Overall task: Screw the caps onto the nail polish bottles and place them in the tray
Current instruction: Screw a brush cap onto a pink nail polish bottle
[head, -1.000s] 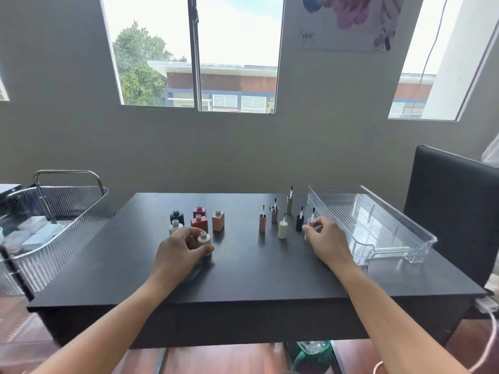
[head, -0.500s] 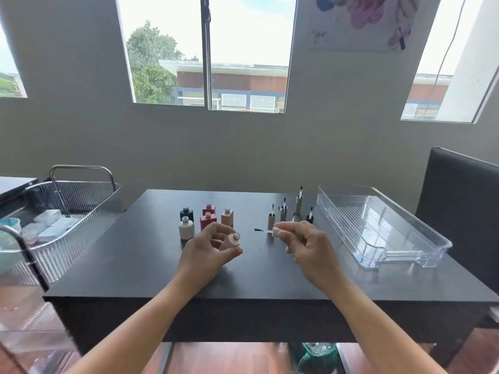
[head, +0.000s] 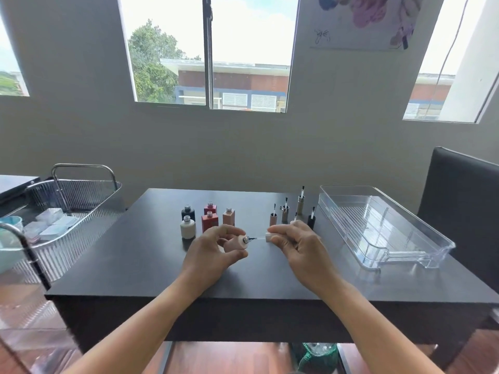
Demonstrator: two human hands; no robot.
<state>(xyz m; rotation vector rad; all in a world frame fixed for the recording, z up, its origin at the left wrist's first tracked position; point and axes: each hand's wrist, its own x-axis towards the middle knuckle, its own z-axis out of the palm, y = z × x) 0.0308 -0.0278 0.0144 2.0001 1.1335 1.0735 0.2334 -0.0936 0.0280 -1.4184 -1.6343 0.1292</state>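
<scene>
My left hand (head: 209, 255) holds a pale pink nail polish bottle (head: 237, 243) tipped on its side, neck pointing right. My right hand (head: 298, 245) pinches a cream cap (head: 268, 237) whose brush tip reaches the bottle's mouth. Both are above the dark table (head: 135, 260). Several open bottles stand behind: a white one (head: 188, 227), a black one (head: 188, 212), two red ones (head: 209, 221) and a peach one (head: 228, 216). Several caps with brushes stand upright (head: 285, 213) to the right. The clear plastic tray (head: 421, 233) lies at the right, with nothing in it.
A metal wire basket (head: 81, 201) with white packets stands left of the table. A black chair (head: 464, 201) is behind the tray at the right. The wall with windows rises behind the table's far edge.
Both hands lifted their items from the table and came together. The bottle now lies sideways in my left hand and the cap's brush has reached its neck.
</scene>
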